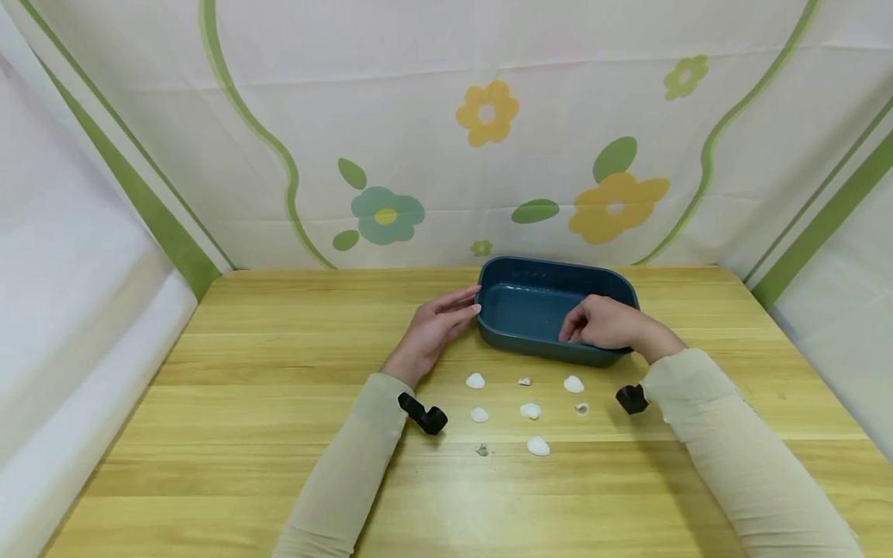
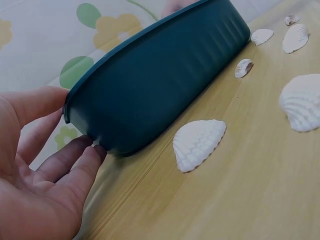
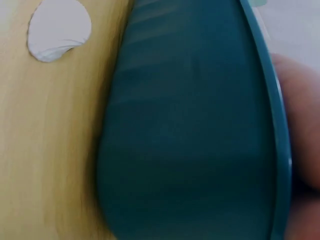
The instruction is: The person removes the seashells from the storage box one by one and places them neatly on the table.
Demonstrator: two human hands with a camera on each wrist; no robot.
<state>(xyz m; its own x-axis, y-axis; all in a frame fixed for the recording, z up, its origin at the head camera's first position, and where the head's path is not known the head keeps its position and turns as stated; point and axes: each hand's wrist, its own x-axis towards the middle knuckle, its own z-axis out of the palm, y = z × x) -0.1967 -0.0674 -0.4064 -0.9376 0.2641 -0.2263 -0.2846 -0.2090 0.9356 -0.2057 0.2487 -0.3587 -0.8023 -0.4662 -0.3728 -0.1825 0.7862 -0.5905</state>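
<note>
A dark teal plastic basin (image 1: 551,353) stands near the back of the wooden table. My left hand (image 1: 432,329) touches its left end, fingers nearly straight; in the left wrist view its fingertips (image 2: 99,150) lie against the outer wall. My right hand (image 1: 607,322) reaches over the front rim into the basin's right part, fingers bent downward. Whatever those fingers may hold is hidden; the right wrist view shows mostly the basin's outer wall (image 3: 185,120). In front of the basin, white scallop-like seashells (image 1: 538,446) and smaller shells (image 1: 481,449) lie spaced in rough rows.
Behind the table (image 1: 279,372) hangs a pale curtain (image 1: 418,101) with flowers and green lines. More pale cloth closes off both sides. A black wrist mount (image 1: 423,415) sits at the left cuff, another mount (image 1: 632,399) at the right cuff, both close to the shells.
</note>
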